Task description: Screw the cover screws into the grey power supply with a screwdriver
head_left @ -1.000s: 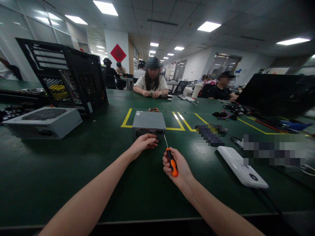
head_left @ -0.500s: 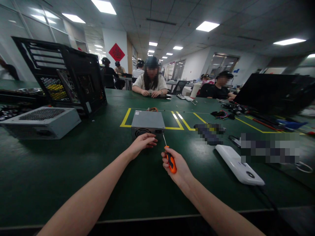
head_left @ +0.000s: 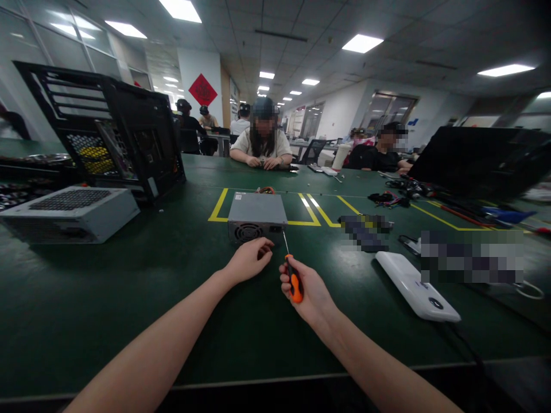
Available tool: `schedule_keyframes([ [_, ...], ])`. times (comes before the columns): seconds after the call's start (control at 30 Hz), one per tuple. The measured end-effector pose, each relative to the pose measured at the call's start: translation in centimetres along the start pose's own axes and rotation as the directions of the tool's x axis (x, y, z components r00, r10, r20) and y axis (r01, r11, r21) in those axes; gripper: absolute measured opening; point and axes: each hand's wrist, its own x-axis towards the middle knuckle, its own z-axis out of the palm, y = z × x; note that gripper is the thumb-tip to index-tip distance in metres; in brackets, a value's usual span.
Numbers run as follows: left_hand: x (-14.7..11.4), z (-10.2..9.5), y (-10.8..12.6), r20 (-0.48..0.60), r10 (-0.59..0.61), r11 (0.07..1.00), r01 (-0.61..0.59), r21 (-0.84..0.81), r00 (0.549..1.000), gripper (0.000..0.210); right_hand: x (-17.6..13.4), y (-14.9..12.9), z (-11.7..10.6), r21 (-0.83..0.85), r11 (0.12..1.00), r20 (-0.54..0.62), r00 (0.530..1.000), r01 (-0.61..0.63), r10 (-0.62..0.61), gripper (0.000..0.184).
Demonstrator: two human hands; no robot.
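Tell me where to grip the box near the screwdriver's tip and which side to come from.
Probably best: hold the box by its left and right sides, coming from the near side. It lies flat, broad face up, with no handle that shows, and wires bulge behind its far edge. The right hand holds a screwdriver, so likely free that hand first.

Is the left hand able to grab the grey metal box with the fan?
Probably yes: the left hand is just in front of the grey metal box, nothing seems to stand between them, and the orange-and-black screwdriver is to the right.
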Motion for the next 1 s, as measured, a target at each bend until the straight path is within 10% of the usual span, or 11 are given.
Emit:
schedule_keyframes([
  [0.2, 0.1, -0.2, 0.5, -0.079, 0.100, 0.974, -0.081, 0.210, 0.992, 0.023, 0.2, 0.0, -0.1, -0.002, 0.999, 0.078, 0.996, -0.050, 0.050, 0.021],
  [0.4, 0.3, -1.3, 1.4, -0.377, 0.283, 0.838, -0.036, 0.545, 0.882, 0.031, 0.0, 0.0, -0.2, 0.027, 0.999, 0.029, 0.999, -0.025, 0.024, 0.011],
  [1.0, 0.3, -1.4, 0.8, -0.322, 0.234, 0.787, 0.016, 0.617, 0.917, 0.044, -0.2, -0.2, 0.0, 0.017, 0.998, 0.080, 0.995, -0.066, 0.064, 0.025],
])
